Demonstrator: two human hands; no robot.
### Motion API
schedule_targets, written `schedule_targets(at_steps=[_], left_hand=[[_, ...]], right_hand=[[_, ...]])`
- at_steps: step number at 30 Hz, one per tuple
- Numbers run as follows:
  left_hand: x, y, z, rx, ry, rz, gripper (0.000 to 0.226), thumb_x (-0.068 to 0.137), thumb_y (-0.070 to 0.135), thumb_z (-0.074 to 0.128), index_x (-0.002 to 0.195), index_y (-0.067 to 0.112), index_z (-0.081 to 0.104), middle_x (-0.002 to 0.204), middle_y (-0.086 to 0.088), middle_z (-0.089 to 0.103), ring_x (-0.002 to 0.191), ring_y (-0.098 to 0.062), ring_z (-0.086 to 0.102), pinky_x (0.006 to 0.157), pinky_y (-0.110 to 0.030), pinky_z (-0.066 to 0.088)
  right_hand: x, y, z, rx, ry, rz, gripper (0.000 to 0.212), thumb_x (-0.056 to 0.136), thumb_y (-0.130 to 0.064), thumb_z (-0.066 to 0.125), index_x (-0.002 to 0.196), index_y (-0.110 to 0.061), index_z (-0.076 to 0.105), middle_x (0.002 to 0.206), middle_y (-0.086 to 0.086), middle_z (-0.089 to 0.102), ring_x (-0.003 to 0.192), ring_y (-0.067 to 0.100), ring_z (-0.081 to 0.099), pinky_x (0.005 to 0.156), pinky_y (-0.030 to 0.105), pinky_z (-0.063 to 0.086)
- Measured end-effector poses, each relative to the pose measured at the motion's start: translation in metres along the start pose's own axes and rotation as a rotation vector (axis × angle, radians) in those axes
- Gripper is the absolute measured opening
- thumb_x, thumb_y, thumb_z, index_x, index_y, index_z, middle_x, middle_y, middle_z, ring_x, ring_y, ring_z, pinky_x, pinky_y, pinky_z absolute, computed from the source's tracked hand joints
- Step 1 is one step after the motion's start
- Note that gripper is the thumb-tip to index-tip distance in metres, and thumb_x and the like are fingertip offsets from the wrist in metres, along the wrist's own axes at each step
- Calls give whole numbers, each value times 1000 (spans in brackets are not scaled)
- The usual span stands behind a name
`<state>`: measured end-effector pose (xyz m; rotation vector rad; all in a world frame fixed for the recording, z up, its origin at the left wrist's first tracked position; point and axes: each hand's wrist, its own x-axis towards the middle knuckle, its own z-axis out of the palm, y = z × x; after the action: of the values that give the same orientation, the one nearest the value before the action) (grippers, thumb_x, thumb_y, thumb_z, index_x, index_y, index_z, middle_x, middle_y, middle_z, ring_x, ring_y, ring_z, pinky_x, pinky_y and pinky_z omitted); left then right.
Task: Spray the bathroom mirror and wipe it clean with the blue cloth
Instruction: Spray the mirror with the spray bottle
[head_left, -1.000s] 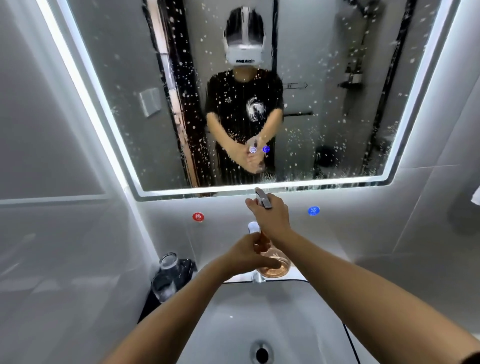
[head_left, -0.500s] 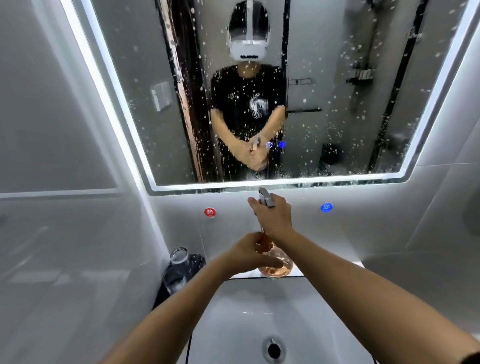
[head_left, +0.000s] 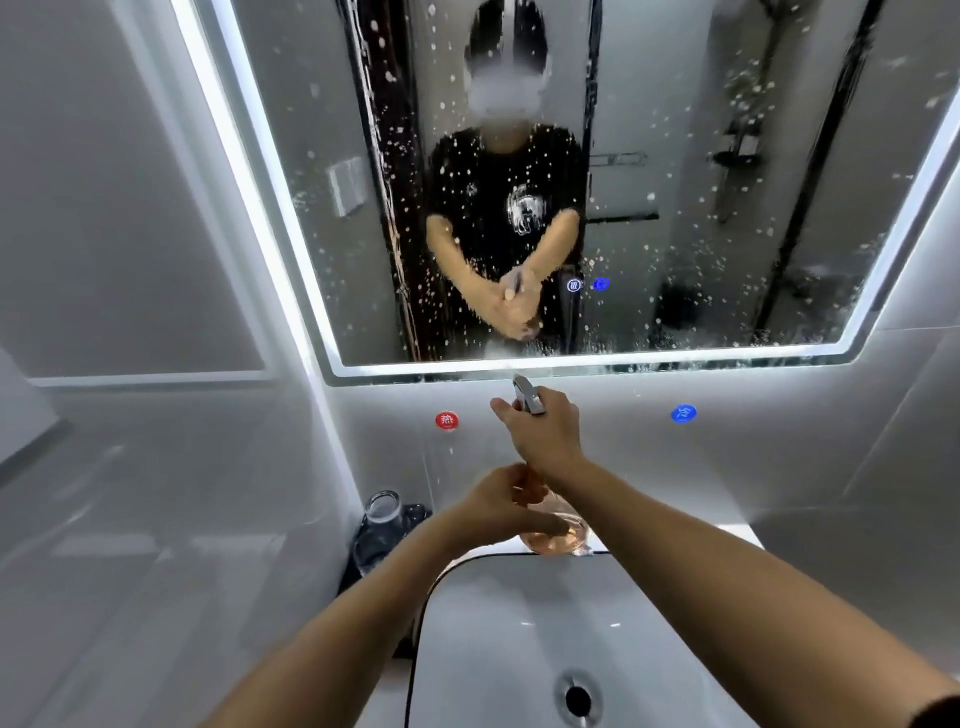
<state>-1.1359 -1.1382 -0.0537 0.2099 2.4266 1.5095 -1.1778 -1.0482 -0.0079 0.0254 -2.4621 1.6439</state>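
Clamping a spray bottle (head_left: 553, 535) of pinkish liquid, right hand (head_left: 548, 431) on top, left hand (head_left: 501, 506) at its body.

The mirror (head_left: 675, 156) is a wide rectangle with rounded corners and a lit white strip along its edge, fixed to the wall above the basin. White droplets and foam flecks speckle most of its glass, thickest down the dark strip left of centre and along the bottom edge, where some have run into streaks.

The spray bottle (head_left: 556, 535) is clear with a rounded body holding pinkish-amber liquid, upright just below the mirror's lower edge. Its grey nozzle (head_left: 527, 397) points up toward the glass. The right hand (head_left: 545, 436) grips the trigger head; the left hand (head_left: 509, 506) holds the body.
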Motion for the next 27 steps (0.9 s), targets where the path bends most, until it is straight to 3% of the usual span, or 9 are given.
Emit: schedule_targets(at_steps=[5,9,14,18,23,27], left_hand=[[-2,-10,-12,26,10,8,56,73,18,82,122,5,58,110,-10,66,103,-24,62,94,-36,52],[-4,-18,-23,35,12,13,52,75,18,82,119,5,58,96,1,59,88,-14,56,80,-26,48],[-7,-30,-36,25,34,-2,40,68,21,85,98,15,60,84,7,58,77,-10,55,77,-28,49],[-11,-35,-46,43,40,7,34,69,19,85,92,17,59,83,5,57,76,-11,54,74,-25,47],[-14,-40,-52,53,47,17,36,67,17,84,94,16,61,82,3,57,75,-13,52,74,-27,45],[-16,-45,-57,50,73,19,43,66,19,86,101,12,64,86,2,61,76,-10,55,76,-31,50]], right_hand=[[1,-2,16,-6,36,29,36,89,-35,65,70,-5,60,59,2,55,58,16,51,65,30,40],[1,-5,26,36,-4,3,30,91,-33,64,83,-4,66,75,8,64,70,20,57,69,28,40],[0,-9,41,28,-61,-40,28,90,-30,65,87,-3,65,77,7,61,74,21,56,71,29,41],[0,-12,54,26,-45,-45,29,90,-30,64,92,-1,66,82,8,64,80,24,61,78,37,51],[-2,-14,67,18,23,-21,28,89,-32,65,71,-11,61,67,3,59,77,29,61,77,44,53],[-4,-15,73,12,30,-5,37,90,-36,64,63,-10,59,57,0,54,70,26,58,69,36,46]])
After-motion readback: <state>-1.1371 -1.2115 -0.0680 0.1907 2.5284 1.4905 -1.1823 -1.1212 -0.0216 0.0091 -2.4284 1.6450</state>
